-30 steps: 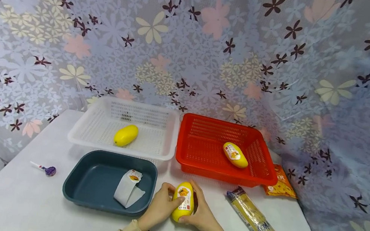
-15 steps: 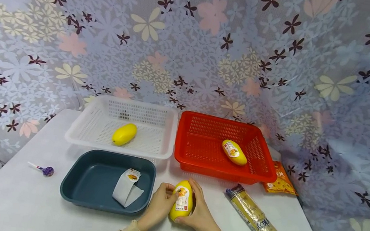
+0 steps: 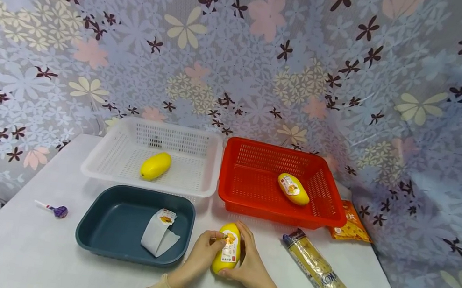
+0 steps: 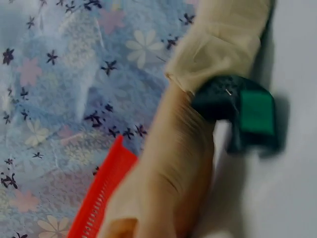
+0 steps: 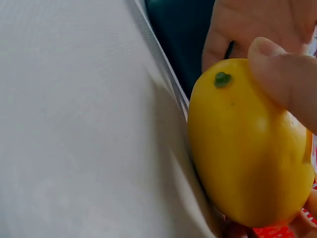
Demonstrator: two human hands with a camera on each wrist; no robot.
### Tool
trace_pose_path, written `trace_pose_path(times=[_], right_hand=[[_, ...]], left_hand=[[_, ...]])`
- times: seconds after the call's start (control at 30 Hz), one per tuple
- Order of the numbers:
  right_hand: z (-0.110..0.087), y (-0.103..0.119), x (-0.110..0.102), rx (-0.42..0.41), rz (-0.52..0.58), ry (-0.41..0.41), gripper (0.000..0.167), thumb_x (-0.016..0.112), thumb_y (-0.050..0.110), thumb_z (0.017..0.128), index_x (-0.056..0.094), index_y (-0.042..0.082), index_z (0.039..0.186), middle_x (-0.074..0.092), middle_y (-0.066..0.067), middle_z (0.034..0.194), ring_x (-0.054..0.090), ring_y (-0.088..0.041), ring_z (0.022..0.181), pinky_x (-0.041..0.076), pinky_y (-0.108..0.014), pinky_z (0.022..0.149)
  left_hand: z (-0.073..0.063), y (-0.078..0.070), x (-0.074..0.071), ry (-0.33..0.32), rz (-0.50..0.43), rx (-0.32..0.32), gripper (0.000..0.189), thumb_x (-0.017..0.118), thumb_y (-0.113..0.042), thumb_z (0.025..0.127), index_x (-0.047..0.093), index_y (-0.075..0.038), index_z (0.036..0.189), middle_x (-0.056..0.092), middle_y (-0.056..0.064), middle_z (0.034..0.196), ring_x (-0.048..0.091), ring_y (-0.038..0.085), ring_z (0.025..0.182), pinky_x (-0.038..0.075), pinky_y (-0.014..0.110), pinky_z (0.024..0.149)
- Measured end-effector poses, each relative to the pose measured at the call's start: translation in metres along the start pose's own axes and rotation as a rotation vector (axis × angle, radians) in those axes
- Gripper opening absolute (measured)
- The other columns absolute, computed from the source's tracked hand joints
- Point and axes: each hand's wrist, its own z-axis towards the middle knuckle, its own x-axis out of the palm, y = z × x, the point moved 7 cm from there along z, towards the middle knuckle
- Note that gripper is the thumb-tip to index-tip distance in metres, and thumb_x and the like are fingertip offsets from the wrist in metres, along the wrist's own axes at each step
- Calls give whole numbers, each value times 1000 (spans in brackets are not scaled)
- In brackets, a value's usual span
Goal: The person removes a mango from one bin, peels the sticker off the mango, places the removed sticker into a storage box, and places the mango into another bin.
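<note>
A yellow mango [image 3: 218, 268] with a white printed sticker [image 3: 228, 252] stands on the table's near middle. My right hand [image 3: 252, 268] grips it from the right, thumb low on its near side and fingers around the far side. In the right wrist view the same mango [image 5: 242, 148] shows its green stem nub, with the right thumb [image 5: 285, 74] lying over it. My left hand [image 3: 201, 253] is at its left, index finger and thumb drawn close together at the sticker's upper left edge; I cannot tell whether they pinch it. The left wrist view is blurred.
A dark blue tray [image 3: 118, 254] holds a strip of sticker backing [image 3: 155, 237]. Behind are a white basket [image 3: 96, 174] with a plain mango [image 3: 155, 166] and a red basket [image 3: 266, 213] with a stickered mango [image 3: 299, 196]. A lollipop [image 3: 60, 212], noodle pack [image 3: 327, 276] and orange snack bag [image 3: 351, 224] lie around.
My left thumb has drawn back from the sticker's middle to its upper left edge, beside the index finger. The right hand keeps its grip on the mango.
</note>
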Motion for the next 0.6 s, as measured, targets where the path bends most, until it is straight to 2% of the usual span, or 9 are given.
trace_pose_path(times=[0.13,0.23,0.4,0.6], right_hand=[[1,1,-1,-3,-10,-4,119,93,24,55,25,4,151,25,-17,156,28,-36,141,20,-13,111],[0,0,-1,36,6,10,121,94,23,54,25,6,152,23,-13,158,26,-31,143,19,-13,111],[-1,-1,0,75,10,18,123,94,22,52,24,7,152,22,-9,159,26,-24,143,20,-14,112],[0,1,0,35,-11,13,121,93,23,54,25,6,152,22,-13,158,25,-28,144,18,-14,112]], left_hand=[[0,1,2,-1,-6,-17,43,55,-11,91,46,16,124,54,29,120,57,35,105,49,45,91],[0,3,3,-2,-33,-30,47,55,-9,91,42,18,126,52,32,122,57,38,108,49,49,93],[-1,3,4,4,-54,-9,41,53,-7,91,45,20,121,54,32,116,57,35,104,49,48,91],[-3,-2,5,15,-69,-13,41,52,-7,90,47,21,120,55,32,116,54,33,105,46,46,93]])
